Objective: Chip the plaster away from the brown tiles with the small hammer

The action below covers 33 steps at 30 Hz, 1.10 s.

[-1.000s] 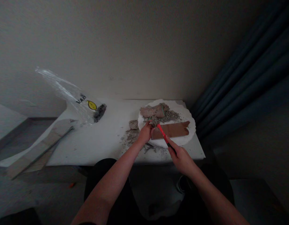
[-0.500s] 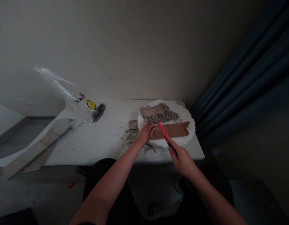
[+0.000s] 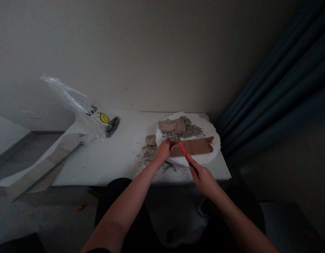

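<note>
My right hand (image 3: 204, 178) grips a hammer (image 3: 184, 151) by its red and black handle. The hammer's grey head is close to the fingertips of my left hand, over the left end of a brown cardboard strip (image 3: 195, 147). My left hand (image 3: 165, 149) has its fingers pinched together at that end; what they hold is too small to make out. The strip lies on a white scalloped mat (image 3: 216, 140). Behind it on the mat rest a crumbly brownish chunk (image 3: 172, 125) and a heap of grey-brown rubble (image 3: 192, 130).
Another chunk (image 3: 151, 140) and scattered crumbs (image 3: 148, 153) lie left of the mat on the white table (image 3: 123, 154). A clear plastic bag (image 3: 80, 105) with dark material stands further left, near long cardboard pieces (image 3: 44, 168). A dark curtain (image 3: 273, 80) hangs at the right.
The hammer's head has come down slightly, towards my left fingertips. My left hand stays in nearly the same place, and the view has shifted a little.
</note>
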### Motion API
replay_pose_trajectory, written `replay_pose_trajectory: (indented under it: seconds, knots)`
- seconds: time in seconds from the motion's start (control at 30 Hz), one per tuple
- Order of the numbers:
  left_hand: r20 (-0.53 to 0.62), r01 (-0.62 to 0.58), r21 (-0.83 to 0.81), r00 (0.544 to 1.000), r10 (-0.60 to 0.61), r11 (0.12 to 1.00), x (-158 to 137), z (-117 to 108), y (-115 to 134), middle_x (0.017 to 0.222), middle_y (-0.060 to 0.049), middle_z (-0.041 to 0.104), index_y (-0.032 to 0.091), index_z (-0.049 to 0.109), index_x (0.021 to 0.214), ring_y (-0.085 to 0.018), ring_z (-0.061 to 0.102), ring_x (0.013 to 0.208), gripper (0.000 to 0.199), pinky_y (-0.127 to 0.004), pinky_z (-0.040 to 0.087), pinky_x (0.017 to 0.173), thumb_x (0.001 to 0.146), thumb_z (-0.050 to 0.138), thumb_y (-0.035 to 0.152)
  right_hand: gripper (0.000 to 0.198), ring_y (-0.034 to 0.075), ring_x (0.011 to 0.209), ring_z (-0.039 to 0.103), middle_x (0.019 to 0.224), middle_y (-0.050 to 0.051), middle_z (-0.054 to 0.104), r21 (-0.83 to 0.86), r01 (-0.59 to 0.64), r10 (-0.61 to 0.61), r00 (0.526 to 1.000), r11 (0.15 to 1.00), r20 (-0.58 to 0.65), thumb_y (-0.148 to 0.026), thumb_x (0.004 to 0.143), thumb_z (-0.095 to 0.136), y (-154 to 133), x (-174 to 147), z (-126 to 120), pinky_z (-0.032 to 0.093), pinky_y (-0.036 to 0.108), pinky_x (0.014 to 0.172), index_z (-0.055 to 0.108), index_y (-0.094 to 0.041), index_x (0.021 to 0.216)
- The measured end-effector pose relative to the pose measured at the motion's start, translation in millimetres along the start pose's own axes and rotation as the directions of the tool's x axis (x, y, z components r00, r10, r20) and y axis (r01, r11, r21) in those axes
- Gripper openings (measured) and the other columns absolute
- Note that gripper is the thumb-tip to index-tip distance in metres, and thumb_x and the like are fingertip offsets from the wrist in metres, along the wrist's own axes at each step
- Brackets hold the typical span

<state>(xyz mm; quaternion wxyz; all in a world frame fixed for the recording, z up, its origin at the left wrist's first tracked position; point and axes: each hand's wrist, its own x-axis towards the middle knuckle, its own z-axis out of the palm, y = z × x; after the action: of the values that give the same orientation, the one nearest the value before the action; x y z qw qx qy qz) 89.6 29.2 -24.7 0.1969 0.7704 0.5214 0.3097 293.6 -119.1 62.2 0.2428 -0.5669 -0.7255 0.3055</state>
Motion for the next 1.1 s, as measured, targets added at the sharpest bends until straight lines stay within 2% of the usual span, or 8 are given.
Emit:
replay_pose_trajectory:
  seconds: [0.07,0.23,0.37,0.57,0.73,0.87,1.0,1.1]
  knots:
    - [-0.021,0.013,-0.045,1.000,-0.014,0.999,-0.1,-0.1,-2.8,0.130,-0.012,0.057,0.017,0.062,0.097,-0.021,0.062,0.107,0.015,-0.037,0.051,0.095,0.084,0.055,0.023,0.057,0.022,0.070,0.064,0.085,0.008,0.070,0.000,-0.021,0.021,1.000,1.000,0.003,-0.028,0.097,0.038,0.9,0.4,-0.1,0.048,0.032,0.069,0.034,-0.023,0.153]
    - [-0.039,0.060,-0.194,0.997,-0.069,0.979,0.7,0.6,-10.2,0.119,-0.009,0.060,0.017,0.052,0.119,-0.013,0.065,0.089,0.042,-0.031,0.054,0.083,0.078,0.047,0.008,0.058,0.022,0.069,0.064,0.078,0.006,0.069,0.014,-0.030,0.030,1.000,0.999,-0.004,-0.030,0.098,0.037,-0.2,-0.3,-1.6,0.048,0.031,0.068,0.031,-0.022,0.154]
    - [-0.032,0.064,-0.200,0.997,-0.072,0.978,1.2,0.9,-12.8,0.114,-0.009,0.062,0.017,0.053,0.115,-0.015,0.065,0.092,0.044,-0.033,0.053,0.088,0.074,0.043,0.003,0.056,0.023,0.078,0.066,0.091,0.009,0.071,0.018,-0.007,0.007,1.000,1.000,0.011,-0.027,0.096,0.039,0.6,1.2,0.9,0.049,0.033,0.074,0.037,-0.021,0.152]
    - [-0.019,0.074,-0.197,0.997,-0.079,0.978,1.7,-1.2,-10.2,0.113,-0.009,0.062,0.016,0.055,0.111,-0.015,0.065,0.088,0.041,-0.035,0.052,0.089,0.074,0.041,0.004,0.058,0.021,0.065,0.063,0.076,0.005,0.069,-0.012,-0.020,0.020,1.000,1.000,-0.010,-0.028,0.097,0.039,1.7,0.8,1.2,0.047,0.030,0.066,0.032,-0.021,0.154]
    - [0.004,0.094,-0.183,0.995,-0.095,0.978,2.8,-1.4,-11.4,0.110,-0.009,0.063,0.016,0.055,0.109,-0.016,0.064,0.093,0.042,-0.035,0.052,0.093,0.073,0.040,0.003,0.056,0.023,0.080,0.067,0.095,0.009,0.072,-0.012,-0.025,0.025,1.000,1.000,0.017,-0.027,0.097,0.038,4.2,1.4,2.3,0.048,0.033,0.076,0.036,-0.023,0.153]
    - [0.010,0.111,-0.181,0.994,-0.111,0.977,3.8,-2.7,-8.2,0.111,-0.008,0.063,0.016,0.056,0.106,-0.014,0.065,0.088,0.041,-0.033,0.052,0.090,0.072,0.038,0.002,0.058,0.023,0.074,0.066,0.084,0.008,0.071,-0.041,-0.032,0.032,1.000,0.999,0.000,-0.028,0.098,0.036,2.0,2.0,0.5,0.047,0.031,0.070,0.029,-0.022,0.155]
    - [-0.018,0.129,-0.171,0.991,-0.134,0.977,5.7,-14.4,-3.8,0.107,-0.007,0.064,0.016,0.057,0.105,-0.015,0.064,0.089,0.037,-0.033,0.051,0.088,0.073,0.041,0.005,0.058,0.025,0.077,0.066,0.087,0.008,0.071,-0.117,-0.008,0.013,0.999,0.993,0.042,-0.027,0.097,0.038,3.8,1.9,2.5,0.045,0.032,0.070,0.031,-0.025,0.155]
    - [-0.107,0.205,-0.105,0.971,-0.215,0.973,7.2,-33.4,-7.5,0.104,-0.007,0.066,0.017,0.056,0.105,-0.016,0.063,0.089,0.034,-0.032,0.050,0.088,0.075,0.042,0.008,0.057,0.024,0.073,0.065,0.083,0.007,0.070,-0.126,-0.018,0.024,0.999,0.992,0.043,-0.028,0.097,0.038,7.0,1.4,0.7,0.044,0.031,0.068,0.032,-0.025,0.154]
